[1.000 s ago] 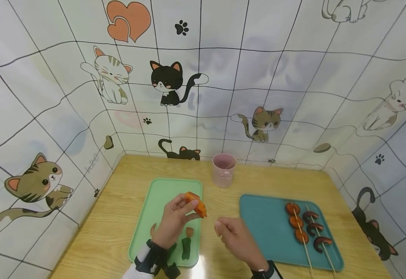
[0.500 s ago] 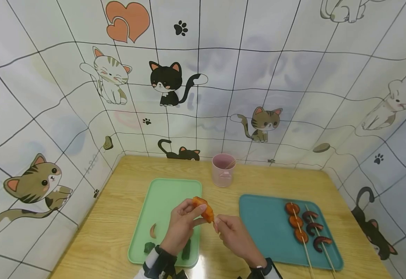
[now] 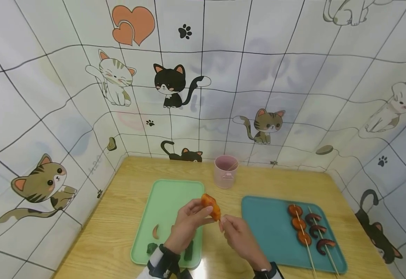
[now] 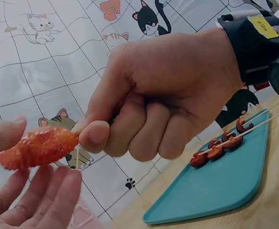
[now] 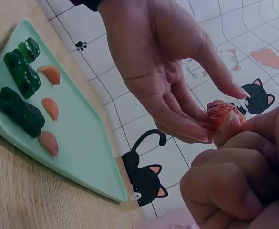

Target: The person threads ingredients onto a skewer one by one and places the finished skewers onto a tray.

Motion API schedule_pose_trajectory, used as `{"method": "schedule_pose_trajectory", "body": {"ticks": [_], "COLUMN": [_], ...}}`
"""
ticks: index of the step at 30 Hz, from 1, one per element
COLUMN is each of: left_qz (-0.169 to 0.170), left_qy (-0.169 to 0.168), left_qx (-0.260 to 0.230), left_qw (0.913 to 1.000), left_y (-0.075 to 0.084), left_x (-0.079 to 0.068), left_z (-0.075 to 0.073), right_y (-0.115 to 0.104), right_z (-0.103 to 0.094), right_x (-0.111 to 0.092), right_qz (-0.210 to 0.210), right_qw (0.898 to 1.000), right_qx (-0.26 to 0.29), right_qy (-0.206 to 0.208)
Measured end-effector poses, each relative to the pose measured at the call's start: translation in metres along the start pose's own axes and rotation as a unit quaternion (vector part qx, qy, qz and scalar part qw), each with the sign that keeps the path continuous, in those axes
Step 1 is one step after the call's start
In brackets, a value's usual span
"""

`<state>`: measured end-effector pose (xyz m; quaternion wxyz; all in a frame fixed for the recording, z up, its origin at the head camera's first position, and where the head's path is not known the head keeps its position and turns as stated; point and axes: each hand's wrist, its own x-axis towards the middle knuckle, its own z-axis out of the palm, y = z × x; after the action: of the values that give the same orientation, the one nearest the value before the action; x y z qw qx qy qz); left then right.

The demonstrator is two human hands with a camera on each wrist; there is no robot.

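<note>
A glossy orange-red chicken wing point(image 3: 211, 206) is held up between both hands, over the gap between the two trays. My left hand point(image 3: 187, 224) grips its upper part, thumb on one side and fingers on the other. At the wing's narrow lower end, my right hand point(image 3: 237, 236) pinches with thumb and forefinger, its other fingers curled into the palm. The left wrist view shows the wing point(image 4: 36, 147) side-on. In the right wrist view the right thumb overlaps the wing point(image 5: 221, 112).
A light green tray point(image 3: 175, 190) on the left bears dark green pieces point(image 5: 22, 109) and orange slices point(image 5: 50, 109). The teal tray point(image 3: 262, 224) on the right holds two skewers, one with orange rounds point(image 3: 298, 224), one with dark curled pieces point(image 3: 317, 229). A pink cup point(image 3: 225, 174) stands behind.
My left hand has brought the wing right and slightly down to the right hand. The right fingers, apart from it a second ago, now pinch its lower end.
</note>
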<state>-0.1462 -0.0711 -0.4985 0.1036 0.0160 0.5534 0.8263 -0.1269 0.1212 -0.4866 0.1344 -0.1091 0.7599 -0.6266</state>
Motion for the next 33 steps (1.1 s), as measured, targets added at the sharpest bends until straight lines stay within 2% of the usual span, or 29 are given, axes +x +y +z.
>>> {"method": "schedule_pose_trajectory", "body": {"ticks": [3,7,10,13,17,21,25,28,33], "left_qz": [-0.009,-0.011,-0.008,-0.006,-0.009,-0.008,-0.007,-0.005,0.025], "left_qy": [-0.012,-0.02,-0.013,0.005,0.026,0.031,0.032,0.029,0.017], "left_qx": [0.022,0.044,0.053,0.07,0.106,0.144,0.19,0.235,0.301], "left_qw": [0.9997,0.9988,0.9985,0.9975,0.994,0.989,0.9813,0.9717,0.9533], "left_y": [-0.007,-0.021,-0.033,-0.044,-0.056,-0.066,-0.08,-0.089,-0.104], "left_x": [0.001,0.003,0.007,0.012,0.018,0.022,0.028,0.035,0.048], "left_z": [-0.001,0.0,0.002,0.008,0.018,0.03,0.041,0.047,0.055], "right_y": [0.004,0.014,0.021,0.028,0.037,0.049,0.062,0.07,0.081], "right_z": [-0.005,-0.016,-0.028,-0.043,-0.063,-0.081,-0.097,-0.106,-0.118], "right_x": [-0.002,-0.006,-0.008,-0.01,-0.014,-0.018,-0.023,-0.027,-0.031], "right_qz": [0.011,0.019,0.039,0.076,0.132,0.145,0.151,0.164,0.163], "right_qw": [0.999,0.996,0.99,0.983,0.972,0.961,0.942,0.927,0.914], "right_qx": [0.008,0.007,-0.006,-0.02,-0.051,-0.105,-0.187,-0.234,-0.292], "right_qy": [0.029,0.088,0.134,0.169,0.19,0.209,0.235,0.243,0.23]}}
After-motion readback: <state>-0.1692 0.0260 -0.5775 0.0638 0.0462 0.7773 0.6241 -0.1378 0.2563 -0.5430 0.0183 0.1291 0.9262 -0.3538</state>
